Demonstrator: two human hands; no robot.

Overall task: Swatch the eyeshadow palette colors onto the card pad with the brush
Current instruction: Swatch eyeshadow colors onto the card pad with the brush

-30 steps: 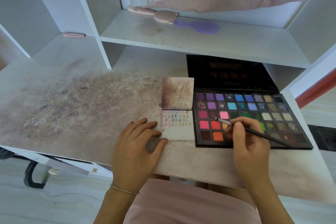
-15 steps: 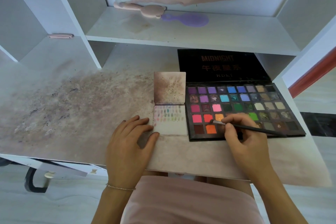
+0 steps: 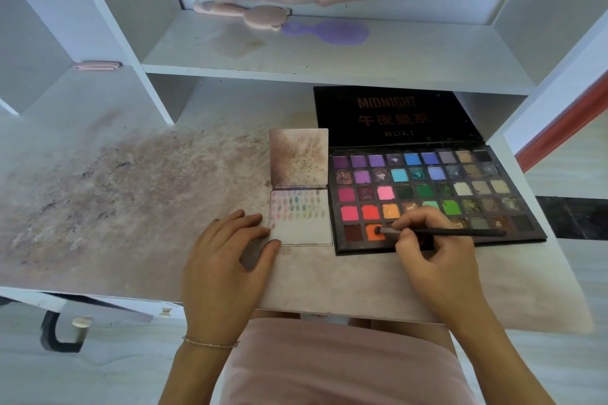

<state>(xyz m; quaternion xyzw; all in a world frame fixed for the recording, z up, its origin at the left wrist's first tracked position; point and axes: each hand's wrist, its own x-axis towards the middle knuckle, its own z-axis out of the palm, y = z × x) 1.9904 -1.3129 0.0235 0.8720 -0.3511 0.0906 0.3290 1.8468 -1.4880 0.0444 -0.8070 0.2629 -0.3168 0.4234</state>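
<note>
An open black eyeshadow palette (image 3: 437, 194) with several rows of coloured pans lies on the desk at the right. My right hand (image 3: 434, 256) pinches a thin black brush (image 3: 457, 233), and the brush tip rests in the orange pan (image 3: 373, 233) in the bottom row. Left of the palette lies the small white card pad (image 3: 301, 227), flipped open, with faint rows of colour dabs on its upper half. My left hand (image 3: 227, 260) lies flat on the desk with straight fingers, its thumb and fingertips touching the pad's left edge.
The stained desk top (image 3: 115, 200) stretches to the left. A shelf (image 3: 329, 56) above carries a pink brush (image 3: 243, 13) and a purple hairbrush (image 3: 329, 31). White cubby dividers (image 3: 131, 52) stand at the back left. My pink-clad lap (image 3: 335, 365) sits under the desk's front edge.
My right hand has drawn the brush tip down and left, from the pink pan in the middle row to the orange pan in the bottom row. My left hand has stayed beside the pad.
</note>
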